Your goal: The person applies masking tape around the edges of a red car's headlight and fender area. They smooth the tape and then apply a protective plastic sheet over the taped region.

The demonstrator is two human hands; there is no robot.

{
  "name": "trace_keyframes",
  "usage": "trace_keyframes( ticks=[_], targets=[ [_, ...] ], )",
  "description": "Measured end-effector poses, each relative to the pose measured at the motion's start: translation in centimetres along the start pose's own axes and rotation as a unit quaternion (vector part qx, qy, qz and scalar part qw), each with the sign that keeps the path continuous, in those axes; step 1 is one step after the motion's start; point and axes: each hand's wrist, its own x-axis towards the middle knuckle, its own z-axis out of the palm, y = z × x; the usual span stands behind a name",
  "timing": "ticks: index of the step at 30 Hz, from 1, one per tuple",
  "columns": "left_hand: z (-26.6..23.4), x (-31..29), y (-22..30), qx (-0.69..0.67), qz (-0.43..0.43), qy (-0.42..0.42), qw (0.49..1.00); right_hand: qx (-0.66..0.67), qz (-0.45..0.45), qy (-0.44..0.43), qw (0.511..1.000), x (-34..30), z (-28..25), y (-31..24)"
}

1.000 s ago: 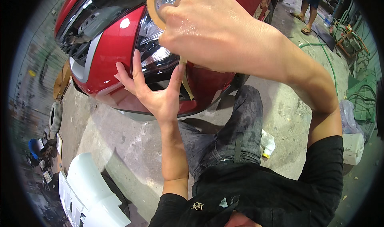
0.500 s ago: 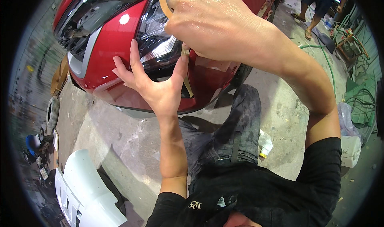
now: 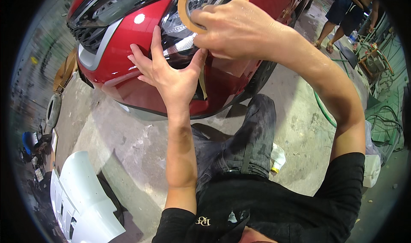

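A roll of tan masking tape (image 3: 184,13) is gripped at its lower rim by my right hand (image 3: 237,31), its fingers curled into the ring. Behind the roll is the clear headlight (image 3: 173,35) of a red car. My left hand (image 3: 173,80) spreads over the red bumper (image 3: 128,40) just below the headlight, its fingers apart. Its thumb reaches the lower headlight edge, close under my right hand. A narrow yellowish strip (image 3: 203,84), perhaps tape, shows beside the left thumb. Whether tape runs from the roll to the thumb is hidden.
Behind on the left lies a white car body panel (image 3: 85,196) on the concrete floor. A tire (image 3: 53,110) leans at the far left. Green hoses (image 3: 322,108) and a standing person (image 3: 340,16) are at the right. A crumpled white item (image 3: 278,157) lies near my leg.
The view has shifted, so the car sits slightly lower and more of the tape roll shows. My right hand still grips the roll; my left hand stays spread at the headlight's edge.
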Motion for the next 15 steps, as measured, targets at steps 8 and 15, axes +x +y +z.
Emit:
trace_keyframes(
  ticks=[8,15],
  targets=[
    [0.0,0.0,0.0,-0.002,-0.003,0.005,1.0,-0.001,0.061,0.144,0.988,-1.2,2.2,-0.8],
    [0.1,0.7,0.0,0.04,0.018,0.043,0.998,0.085,0.165,0.269,0.945,-2.3,-7.3,1.5]
  ],
)
